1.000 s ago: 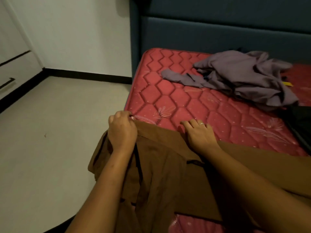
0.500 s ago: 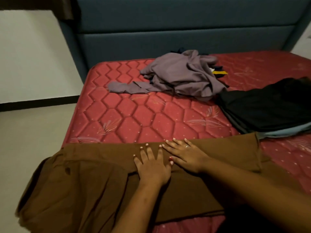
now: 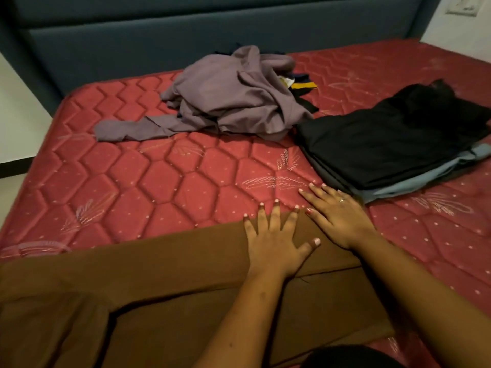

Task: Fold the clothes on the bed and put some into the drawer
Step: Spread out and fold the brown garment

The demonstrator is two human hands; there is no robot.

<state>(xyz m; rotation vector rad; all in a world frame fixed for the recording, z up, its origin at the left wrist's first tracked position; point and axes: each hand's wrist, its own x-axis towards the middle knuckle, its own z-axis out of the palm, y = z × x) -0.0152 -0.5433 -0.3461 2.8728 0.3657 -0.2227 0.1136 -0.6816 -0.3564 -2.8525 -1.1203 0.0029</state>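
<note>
Both hands are flat with straight, spread fingers. The left hand presses the brown garment. The right hand lies just beside it at the garment's far edge, fingertips on the red mattress. The garment spans the near edge at 6 o'clock. Bare quilting runs toward 10 o'clock, with a crumpled purple garment at 12 and a folded black stack at 2.

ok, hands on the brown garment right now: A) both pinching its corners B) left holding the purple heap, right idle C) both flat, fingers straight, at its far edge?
C: the left hand and right hand lie flat with fingers spread at the far edge of the brown garment; the purple heap lies apart, further up the mattress.
</note>
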